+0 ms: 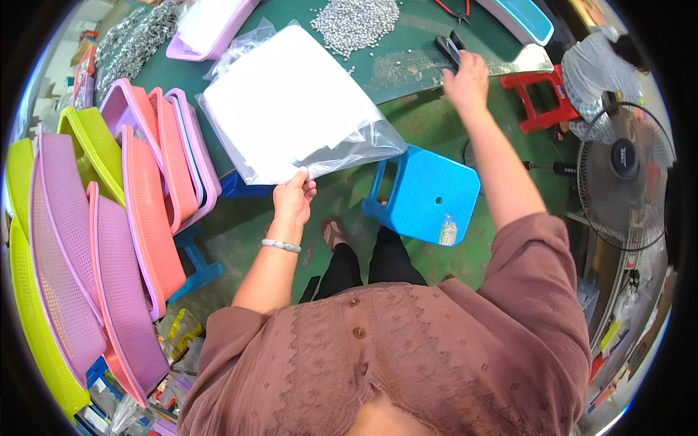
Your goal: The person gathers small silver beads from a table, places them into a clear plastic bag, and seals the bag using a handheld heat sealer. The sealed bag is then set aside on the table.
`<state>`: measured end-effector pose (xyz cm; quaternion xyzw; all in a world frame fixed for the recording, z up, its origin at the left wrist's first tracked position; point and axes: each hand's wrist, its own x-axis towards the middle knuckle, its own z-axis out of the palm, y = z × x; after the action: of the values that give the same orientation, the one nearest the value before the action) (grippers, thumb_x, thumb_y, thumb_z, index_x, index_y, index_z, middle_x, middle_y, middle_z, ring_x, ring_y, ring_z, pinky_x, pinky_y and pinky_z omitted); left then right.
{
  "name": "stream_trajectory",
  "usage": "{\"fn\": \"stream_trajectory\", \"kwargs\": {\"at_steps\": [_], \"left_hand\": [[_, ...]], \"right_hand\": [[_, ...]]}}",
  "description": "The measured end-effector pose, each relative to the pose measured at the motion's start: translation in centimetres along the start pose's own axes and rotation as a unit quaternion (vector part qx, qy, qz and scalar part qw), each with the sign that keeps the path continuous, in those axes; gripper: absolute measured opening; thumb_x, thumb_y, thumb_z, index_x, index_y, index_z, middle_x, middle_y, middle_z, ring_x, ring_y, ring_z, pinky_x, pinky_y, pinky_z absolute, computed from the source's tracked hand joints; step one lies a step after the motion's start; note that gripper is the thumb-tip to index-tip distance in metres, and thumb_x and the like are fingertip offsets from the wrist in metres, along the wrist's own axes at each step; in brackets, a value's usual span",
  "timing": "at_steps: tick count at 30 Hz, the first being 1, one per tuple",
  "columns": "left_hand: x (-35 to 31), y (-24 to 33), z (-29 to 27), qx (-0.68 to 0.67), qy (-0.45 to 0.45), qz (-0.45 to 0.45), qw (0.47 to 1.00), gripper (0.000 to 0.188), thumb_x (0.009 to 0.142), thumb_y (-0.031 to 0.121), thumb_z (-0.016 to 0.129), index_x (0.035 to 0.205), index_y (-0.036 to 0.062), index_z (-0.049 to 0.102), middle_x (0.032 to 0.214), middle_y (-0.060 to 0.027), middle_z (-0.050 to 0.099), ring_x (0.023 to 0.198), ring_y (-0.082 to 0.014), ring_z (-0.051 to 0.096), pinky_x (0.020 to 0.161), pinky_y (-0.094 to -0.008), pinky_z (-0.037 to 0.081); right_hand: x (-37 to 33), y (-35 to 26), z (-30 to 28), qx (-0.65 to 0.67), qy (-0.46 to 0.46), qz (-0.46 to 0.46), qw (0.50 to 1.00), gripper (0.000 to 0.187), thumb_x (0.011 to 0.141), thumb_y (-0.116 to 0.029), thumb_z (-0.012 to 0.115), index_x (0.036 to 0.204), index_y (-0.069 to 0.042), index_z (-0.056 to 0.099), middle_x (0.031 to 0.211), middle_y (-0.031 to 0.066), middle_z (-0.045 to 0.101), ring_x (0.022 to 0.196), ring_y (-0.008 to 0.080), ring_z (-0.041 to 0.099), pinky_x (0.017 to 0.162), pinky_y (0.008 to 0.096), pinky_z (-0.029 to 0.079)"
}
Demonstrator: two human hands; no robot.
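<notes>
My left hand [294, 198] pinches the near edge of a clear plastic bag [342, 163]. Inside the bag lies a stack of white sheets [291, 94], mostly on the green table and jutting over its edge. At the table's edge, on the right, my right hand [467, 83] has its thumb and fingers around the near end of a black-handled tool [446, 51]. The tool's exact kind is hard to make out, as the fingers partly cover it. A heap of small silvery metal pieces [355, 23] lies beyond the bag.
Pink, purple and green plastic baskets [116, 283] are stacked at my left. A blue stool [429, 195] stands before me, a red stool [542, 98] farther right. A fan [624, 160] and another person [600, 69] are at the right. Red-handled pliers [456, 11] lie on the table [396, 62].
</notes>
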<state>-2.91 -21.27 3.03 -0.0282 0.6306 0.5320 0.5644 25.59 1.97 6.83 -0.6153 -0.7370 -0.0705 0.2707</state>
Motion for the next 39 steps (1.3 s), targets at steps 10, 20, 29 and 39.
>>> {"fn": "stream_trajectory", "kwargs": {"at_steps": [10,20,29,39], "left_hand": [[0.0,0.9,-0.9,0.022,0.000,-0.046,0.999,0.012,0.080,0.014,0.062,0.079,0.0031,0.056,0.067,-0.0038,0.057,0.056,-0.0117,0.053,0.049,-0.0237,0.044],[-0.4,1.3,-1.3,0.050,-0.022,-0.049,0.997,0.014,0.080,0.016,0.062,0.076,0.0048,0.056,0.066,-0.0022,0.054,0.056,-0.0108,0.050,0.050,-0.0239,0.043],[0.2,1.6,-1.3,0.090,-0.063,-0.050,0.993,0.013,0.080,0.016,0.062,0.075,0.0065,0.056,0.064,-0.0015,0.053,0.055,-0.0110,0.048,0.050,-0.0244,0.041],[0.4,1.3,-1.4,0.093,-0.074,-0.006,0.993,0.014,0.078,0.014,0.063,0.071,0.0024,0.060,0.061,-0.0021,0.054,0.050,-0.0093,0.044,0.044,-0.0229,0.035]], "right_hand": [[6.0,6.2,4.6,-0.071,-0.263,0.079,0.959,0.058,0.068,-0.039,0.069,0.105,0.001,0.048,0.100,0.0214,0.058,0.094,0.0347,0.056,0.080,0.0424,0.045],[-10.2,-0.1,-11.1,0.621,-0.472,0.257,0.570,0.041,0.068,-0.013,0.067,0.104,-0.002,0.050,0.085,0.0096,0.061,0.076,0.0178,0.060,0.071,0.0306,0.049],[-22.2,-16.1,-5.4,0.657,-0.484,0.396,0.421,0.039,0.078,-0.012,0.063,0.108,0.005,0.044,0.089,0.0092,0.056,0.075,0.0167,0.059,0.066,0.0296,0.048],[-20.5,-18.6,-3.4,0.667,-0.442,0.395,0.452,0.036,0.080,-0.017,0.062,0.106,0.003,0.047,0.089,0.0086,0.057,0.075,0.0173,0.059,0.066,0.0289,0.049]]}}
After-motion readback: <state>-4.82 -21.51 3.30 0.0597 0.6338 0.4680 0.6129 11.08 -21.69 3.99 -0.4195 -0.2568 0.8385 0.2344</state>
